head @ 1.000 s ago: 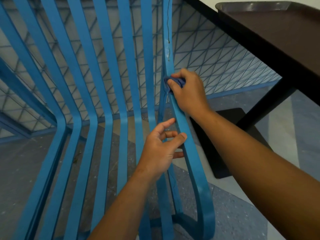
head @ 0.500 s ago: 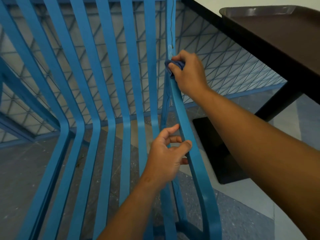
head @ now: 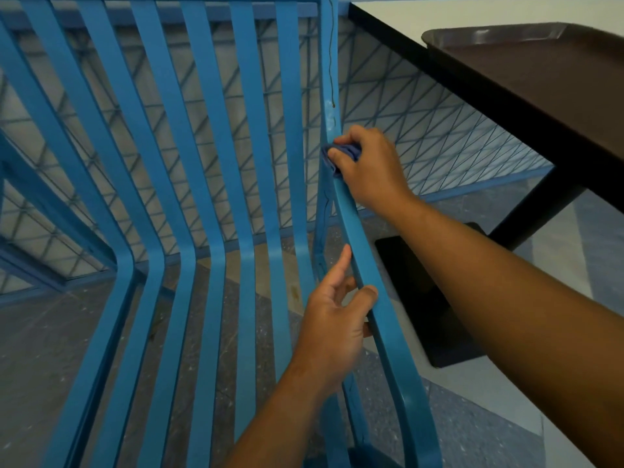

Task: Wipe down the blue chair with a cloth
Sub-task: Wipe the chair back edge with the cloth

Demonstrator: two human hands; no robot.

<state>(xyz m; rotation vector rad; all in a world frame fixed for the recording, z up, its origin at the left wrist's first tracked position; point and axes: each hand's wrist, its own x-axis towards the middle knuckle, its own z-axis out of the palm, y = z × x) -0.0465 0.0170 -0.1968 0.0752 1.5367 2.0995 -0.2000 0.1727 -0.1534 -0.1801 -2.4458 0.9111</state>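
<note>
A blue chair (head: pixel 216 231) of flat slats fills the left and centre of your view. To its right stands a dark table (head: pixel 506 106) carrying a brown tray (head: pixel 540 62). Your left hand (head: pixel 334 325) curls around the chair's right armrest near you, thumb on top. Farther along that armrest, where it meets the backrest, your right hand (head: pixel 371 167) presses a bunched blue cloth (head: pixel 341 155) against the slat.
</note>
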